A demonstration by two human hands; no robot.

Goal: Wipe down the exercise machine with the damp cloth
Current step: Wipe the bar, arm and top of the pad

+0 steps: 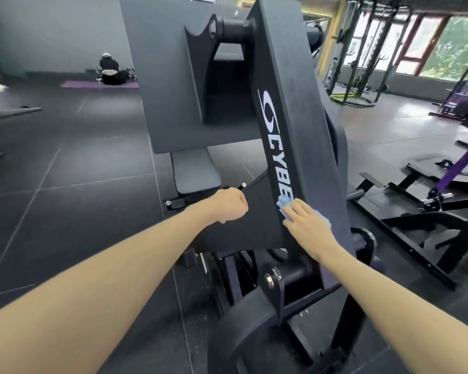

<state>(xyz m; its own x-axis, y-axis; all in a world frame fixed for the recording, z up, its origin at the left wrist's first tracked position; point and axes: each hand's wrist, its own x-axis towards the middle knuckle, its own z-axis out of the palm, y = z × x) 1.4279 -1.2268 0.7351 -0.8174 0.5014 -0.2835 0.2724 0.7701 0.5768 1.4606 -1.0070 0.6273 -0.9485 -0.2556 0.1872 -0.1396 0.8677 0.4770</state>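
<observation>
Gym, dark floor tiles [65, 171] | right hand [305, 222] presses crumpled blue cloth [284, 202] | matte black beam [295, 117]

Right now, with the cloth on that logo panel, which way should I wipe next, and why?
Probably slide the right hand and blue cloth up the black panel, since the cloth sits at the white logo's lower end with the rest above.

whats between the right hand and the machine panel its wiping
In the head view, a blue cloth lies under the right hand, pressed flat against the black panel over the logo's end.
</observation>
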